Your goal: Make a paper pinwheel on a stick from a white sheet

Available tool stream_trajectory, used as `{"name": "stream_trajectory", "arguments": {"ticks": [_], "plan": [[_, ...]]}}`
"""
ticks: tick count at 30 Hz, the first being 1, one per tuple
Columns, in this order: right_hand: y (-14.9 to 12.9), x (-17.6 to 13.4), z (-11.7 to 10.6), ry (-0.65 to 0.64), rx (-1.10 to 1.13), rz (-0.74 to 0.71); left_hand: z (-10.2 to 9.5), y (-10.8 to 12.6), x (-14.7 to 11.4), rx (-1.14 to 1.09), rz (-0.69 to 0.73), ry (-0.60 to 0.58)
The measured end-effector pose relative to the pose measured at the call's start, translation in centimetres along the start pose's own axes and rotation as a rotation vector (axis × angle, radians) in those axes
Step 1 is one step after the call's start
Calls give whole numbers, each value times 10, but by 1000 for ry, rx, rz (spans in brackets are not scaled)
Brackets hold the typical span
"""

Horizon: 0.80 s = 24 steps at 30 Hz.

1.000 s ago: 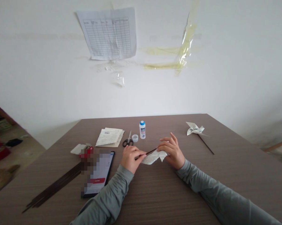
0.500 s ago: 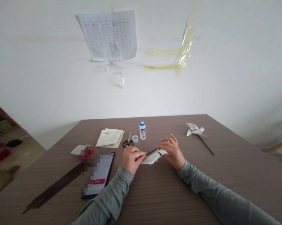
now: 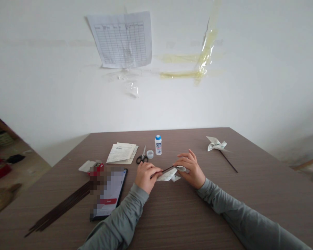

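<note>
Between my hands is a pinwheel of printed paper (image 3: 167,175), its blades folded and partly curled. My left hand (image 3: 145,177) is closed, thumb and fingers pinching a thin dark stick (image 3: 168,169) beside the paper's left edge. At the other end, my right hand (image 3: 193,171) pinches the paper near the stick's tip, its upper fingers raised and spread. Those fingers hide the exact point where stick and paper meet. Just beyond my hands stand a white glue bottle (image 3: 158,146) with a blue cap and a small clear cap (image 3: 150,154), next to black-handled scissors (image 3: 143,156).
A second paper pinwheel (image 3: 216,144) on a dark stick lies at the right. On the left are stacked paper sheets (image 3: 121,153), a small red box (image 3: 96,170), a bundle of dark sticks (image 3: 62,206) and a phone (image 3: 112,194). A wall rises behind the table (image 3: 198,222).
The paper has shifted a little between my fingers: a blade now curls near my right hand, and another shows below. Both hands stay in almost the same place.
</note>
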State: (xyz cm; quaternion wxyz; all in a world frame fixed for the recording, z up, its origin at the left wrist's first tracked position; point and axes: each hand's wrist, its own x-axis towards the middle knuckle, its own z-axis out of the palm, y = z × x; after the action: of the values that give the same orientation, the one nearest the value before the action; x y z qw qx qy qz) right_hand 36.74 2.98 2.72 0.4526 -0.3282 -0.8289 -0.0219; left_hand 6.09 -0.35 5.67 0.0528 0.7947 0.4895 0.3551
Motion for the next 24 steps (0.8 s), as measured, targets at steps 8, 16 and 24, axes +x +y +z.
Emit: {"name": "stream_trajectory", "arguments": {"ticks": [8, 16, 24], "plan": [[2, 3, -4, -170, 41, 116, -4, 4, 3, -13, -104, -123], [11, -3, -7, -462, 28, 237, 17, 4, -7, -21, -81, -159], [8, -6, 2, -447, -39, 274, 30, -5, -10, -6, -129, -180]]}}
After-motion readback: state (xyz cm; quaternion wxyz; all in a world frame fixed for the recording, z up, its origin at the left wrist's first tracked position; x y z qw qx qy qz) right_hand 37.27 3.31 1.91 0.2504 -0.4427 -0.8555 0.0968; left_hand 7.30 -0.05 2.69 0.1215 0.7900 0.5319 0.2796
